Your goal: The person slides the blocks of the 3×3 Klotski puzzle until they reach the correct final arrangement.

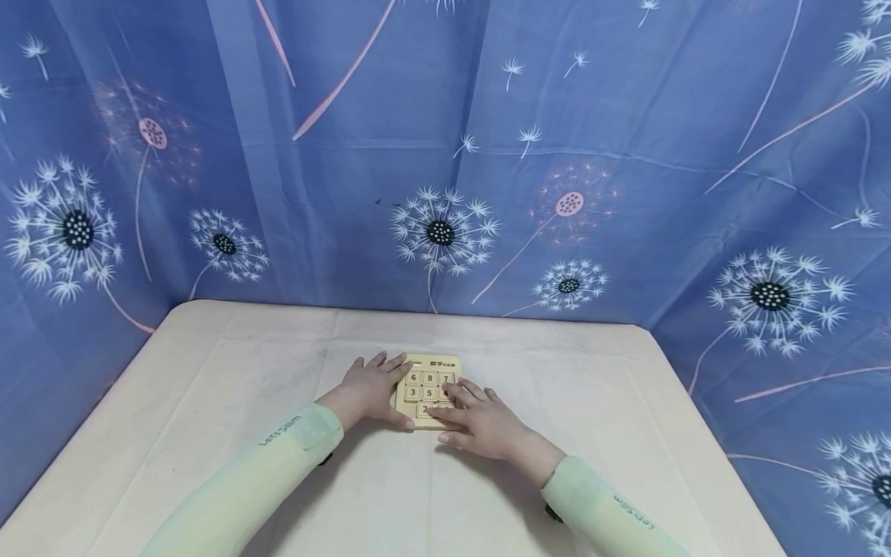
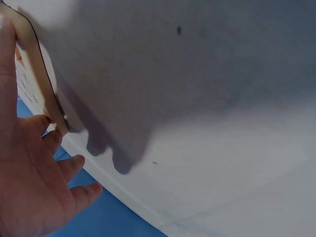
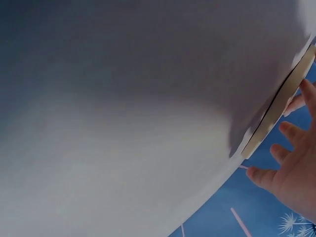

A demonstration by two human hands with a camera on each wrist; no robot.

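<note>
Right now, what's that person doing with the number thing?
A person has both hands at a yellow number board on the pale table. The left hand touches its left edge. The right hand reaches over the right side, partly covering some number tiles. The top row reads 6, 8, 7.

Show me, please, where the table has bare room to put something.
Bare table lies between the number board and blue curtain, and outward of each sleeve. The board is crowded by the left hand and right hand.
</note>
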